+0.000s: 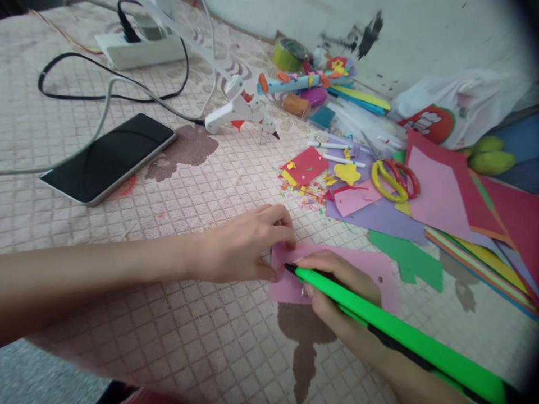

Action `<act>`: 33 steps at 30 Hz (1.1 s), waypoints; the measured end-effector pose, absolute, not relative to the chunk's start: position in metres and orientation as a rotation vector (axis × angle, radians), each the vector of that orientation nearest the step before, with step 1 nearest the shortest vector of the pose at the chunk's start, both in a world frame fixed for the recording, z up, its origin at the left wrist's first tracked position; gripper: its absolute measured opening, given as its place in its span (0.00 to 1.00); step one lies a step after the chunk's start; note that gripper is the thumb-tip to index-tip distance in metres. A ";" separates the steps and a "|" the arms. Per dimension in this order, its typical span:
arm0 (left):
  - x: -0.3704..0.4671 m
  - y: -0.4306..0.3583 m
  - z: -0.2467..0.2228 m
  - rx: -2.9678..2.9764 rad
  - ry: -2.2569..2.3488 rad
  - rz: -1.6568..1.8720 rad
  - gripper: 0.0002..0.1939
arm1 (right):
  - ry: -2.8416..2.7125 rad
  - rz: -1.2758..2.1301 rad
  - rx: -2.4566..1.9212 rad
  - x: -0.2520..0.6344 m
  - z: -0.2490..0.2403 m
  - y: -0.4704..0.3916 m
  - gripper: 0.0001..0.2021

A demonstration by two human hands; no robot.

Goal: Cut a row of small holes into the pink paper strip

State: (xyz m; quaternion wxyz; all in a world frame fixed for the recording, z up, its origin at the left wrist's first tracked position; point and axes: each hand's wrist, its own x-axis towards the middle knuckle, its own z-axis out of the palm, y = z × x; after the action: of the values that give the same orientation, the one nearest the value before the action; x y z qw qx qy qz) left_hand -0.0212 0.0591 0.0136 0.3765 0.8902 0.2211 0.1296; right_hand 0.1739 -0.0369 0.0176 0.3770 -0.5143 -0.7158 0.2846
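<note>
A strip of pink paper [337,254] lies on the patterned tablecloth, with a small hole near its right end. My left hand [252,244] rests at the strip's left end, its fingers bent and spread apart, fingertips on the paper and nothing held between them. In my right hand [337,292] is a bright green pen [391,325], gripped between thumb and fingers. Its black tip is at the paper's surface, just right of my left fingers. Part of the strip is hidden behind my right hand.
A phone [113,157] lies left, below a power strip [143,49] with cables. A white glue gun [236,109] stands at the back. Paper scraps [305,166], scissors [389,182], coloured sheets [438,185], green paper [410,258] and a plastic bag [463,104] are right.
</note>
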 end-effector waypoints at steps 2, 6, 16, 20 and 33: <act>-0.021 0.059 0.013 2.275 0.560 0.335 0.18 | -1.833 0.731 -1.318 0.174 0.018 -0.037 0.11; -0.021 0.059 0.013 2.279 0.560 0.334 0.18 | -1.836 0.736 -1.307 0.174 0.018 -0.037 0.10; -0.021 0.059 0.014 2.274 0.566 0.331 0.18 | -1.862 0.747 -1.340 0.174 0.018 -0.040 0.11; -0.021 0.059 0.014 2.278 0.564 0.333 0.18 | -1.841 0.738 -1.315 0.172 0.017 -0.041 0.10; -0.007 0.057 0.017 2.392 0.756 0.293 0.08 | -1.543 0.911 -1.301 0.187 0.006 -0.045 0.11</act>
State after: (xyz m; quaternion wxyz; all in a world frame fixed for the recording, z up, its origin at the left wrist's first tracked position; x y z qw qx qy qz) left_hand -0.0071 0.0575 0.0173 0.3032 0.9024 0.2854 0.1107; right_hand 0.1873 -0.0446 0.0062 0.4470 -0.5256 -0.6232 0.3681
